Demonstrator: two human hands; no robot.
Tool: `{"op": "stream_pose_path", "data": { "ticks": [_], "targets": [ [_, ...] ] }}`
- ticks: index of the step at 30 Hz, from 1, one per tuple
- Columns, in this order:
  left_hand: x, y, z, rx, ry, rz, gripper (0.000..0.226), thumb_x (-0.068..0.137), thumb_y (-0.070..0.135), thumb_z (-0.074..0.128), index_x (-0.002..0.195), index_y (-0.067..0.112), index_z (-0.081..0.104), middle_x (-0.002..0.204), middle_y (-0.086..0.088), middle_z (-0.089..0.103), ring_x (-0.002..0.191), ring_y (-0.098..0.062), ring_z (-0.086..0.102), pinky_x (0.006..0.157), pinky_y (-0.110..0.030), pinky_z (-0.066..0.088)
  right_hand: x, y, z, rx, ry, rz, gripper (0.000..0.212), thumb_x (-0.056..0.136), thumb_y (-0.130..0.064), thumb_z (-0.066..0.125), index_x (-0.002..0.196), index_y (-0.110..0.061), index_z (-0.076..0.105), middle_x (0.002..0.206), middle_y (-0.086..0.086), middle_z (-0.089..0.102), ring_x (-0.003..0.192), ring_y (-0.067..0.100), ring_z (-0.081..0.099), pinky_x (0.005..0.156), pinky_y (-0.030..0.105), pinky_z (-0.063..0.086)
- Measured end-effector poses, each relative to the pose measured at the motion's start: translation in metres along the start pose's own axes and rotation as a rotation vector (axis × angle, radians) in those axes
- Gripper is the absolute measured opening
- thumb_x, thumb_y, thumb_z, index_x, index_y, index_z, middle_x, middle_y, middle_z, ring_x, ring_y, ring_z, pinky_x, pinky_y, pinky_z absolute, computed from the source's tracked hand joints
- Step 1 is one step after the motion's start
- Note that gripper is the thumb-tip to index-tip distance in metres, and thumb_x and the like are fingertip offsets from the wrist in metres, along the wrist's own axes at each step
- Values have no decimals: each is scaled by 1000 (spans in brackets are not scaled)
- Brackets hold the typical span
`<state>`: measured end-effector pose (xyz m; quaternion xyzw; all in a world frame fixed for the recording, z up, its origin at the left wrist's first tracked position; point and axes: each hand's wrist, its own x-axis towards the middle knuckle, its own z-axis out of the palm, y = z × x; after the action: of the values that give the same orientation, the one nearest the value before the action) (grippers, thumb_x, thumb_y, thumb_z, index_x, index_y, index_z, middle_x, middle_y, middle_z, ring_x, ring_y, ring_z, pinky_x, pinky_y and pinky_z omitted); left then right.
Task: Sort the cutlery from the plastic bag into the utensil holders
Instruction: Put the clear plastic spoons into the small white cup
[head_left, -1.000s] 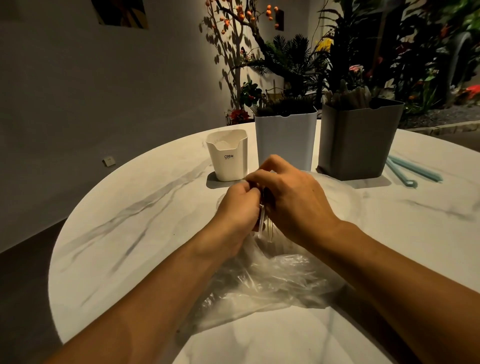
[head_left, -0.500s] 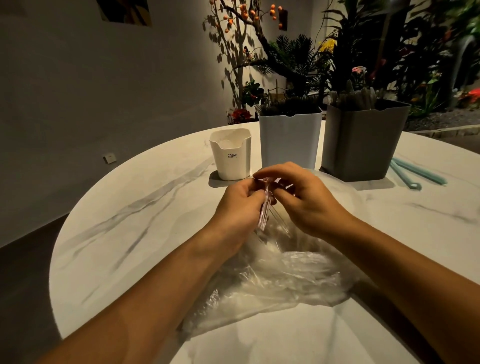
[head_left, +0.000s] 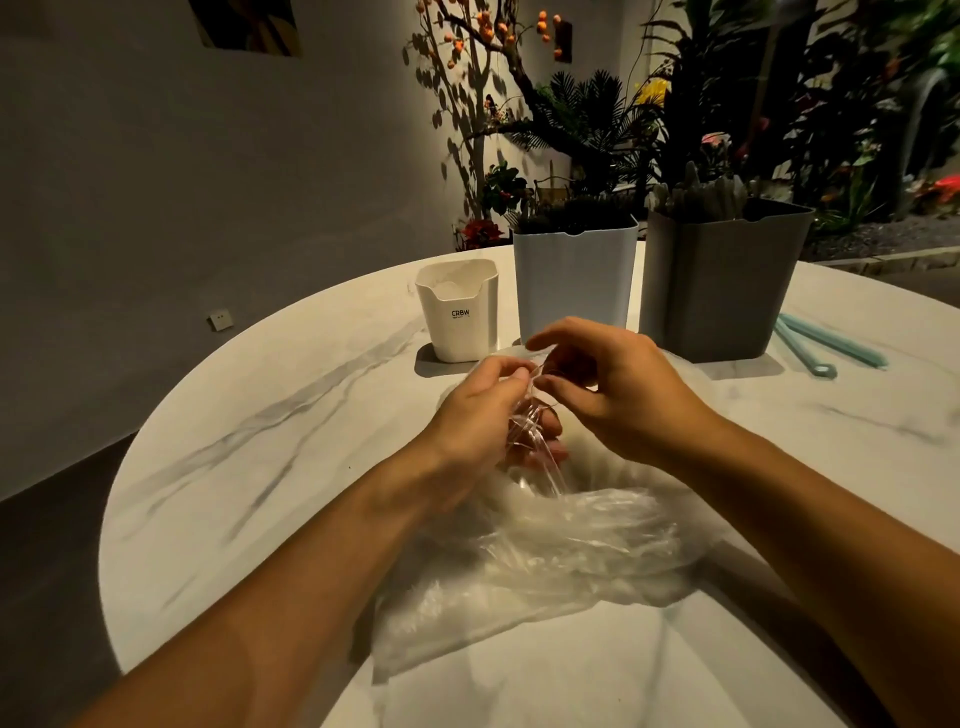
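Both hands work just above the crumpled clear plastic bag (head_left: 545, 561), which lies on the round white marble desk (head_left: 291, 447). The left hand (head_left: 478, 410) is closed around a bunch of clear plastic cutlery (head_left: 530, 436) whose ends trail into the bag; the right hand (head_left: 613, 384) pinches at the top of that bunch, seemingly singling out one piece. Beyond the bag stand a small white holder (head_left: 460, 312), a taller white holder (head_left: 574, 283) and a grey holder (head_left: 719, 280). Next, a piece must be pulled free, identified and carried to its holder.
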<state>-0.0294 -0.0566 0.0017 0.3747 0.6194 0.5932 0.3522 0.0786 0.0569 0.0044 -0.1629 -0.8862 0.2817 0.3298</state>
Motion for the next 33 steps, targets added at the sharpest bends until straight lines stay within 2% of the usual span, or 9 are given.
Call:
{"op": "stream_pose_path", "data": {
  "ticks": [5,8,11,14,17,20,25,29,33],
  "targets": [
    [-5,2,-2,141,-196,-5,58,98,-3,53,143,28,35,110,-19,65,93,-31,73,88,-47,60,0,-7,-11,67,-46,26,25,85,-14,71,110,-20,70,103,-7,72,95,6,68,89,20,55],
    [-6,4,-6,136,-222,35,71,95,-11,53,146,32,31,107,-19,67,93,-34,73,86,-46,60,0,-9,-15,38,-81,11,27,86,-14,70,112,-22,72,106,-6,73,97,6,68,89,19,54],
    [-6,3,-8,191,-257,59,75,95,-8,55,150,35,27,108,-18,65,86,-25,72,80,-41,60,0,-9,-16,-12,-134,-8,30,88,-16,66,117,-23,71,109,-6,72,98,8,68,88,23,56],
    [-6,3,-6,193,-252,62,69,99,-3,52,150,35,26,108,-14,63,81,-16,66,73,-29,53,-1,-10,-14,-90,-197,-46,30,89,-21,65,118,-26,70,102,-11,66,91,6,65,81,22,57],
    [-6,5,-5,147,-246,55,60,100,-5,47,139,39,35,104,-12,63,76,-15,62,74,-29,52,-1,-13,-13,-122,-216,-71,31,88,-22,67,119,-26,70,95,-18,58,87,4,61,75,15,54],
    [-4,7,-4,107,-179,65,67,98,-10,43,146,34,30,93,-10,58,70,-14,57,71,-29,50,0,-14,-12,-114,-120,-40,29,87,-28,68,115,-25,70,97,-12,60,86,7,60,77,19,55],
    [-1,14,1,160,-1,89,62,101,0,42,151,31,23,101,-4,58,76,-15,54,76,-28,53,3,-23,-12,-135,-33,-65,14,86,-28,69,99,-25,72,94,-11,58,85,6,57,68,15,48],
    [2,22,-1,249,0,136,49,105,9,41,146,31,26,97,-1,59,78,-13,58,72,-22,54,14,-34,-22,-152,-121,-75,9,89,-25,67,97,-27,65,90,-14,61,83,5,61,69,14,49],
    [4,32,-7,314,-14,210,23,109,22,35,130,20,43,84,-5,66,71,-13,62,69,-23,53,34,-44,-42,-154,-96,-98,10,89,-27,67,98,-25,64,88,-13,64,81,1,63,70,15,52]
  ]
}}
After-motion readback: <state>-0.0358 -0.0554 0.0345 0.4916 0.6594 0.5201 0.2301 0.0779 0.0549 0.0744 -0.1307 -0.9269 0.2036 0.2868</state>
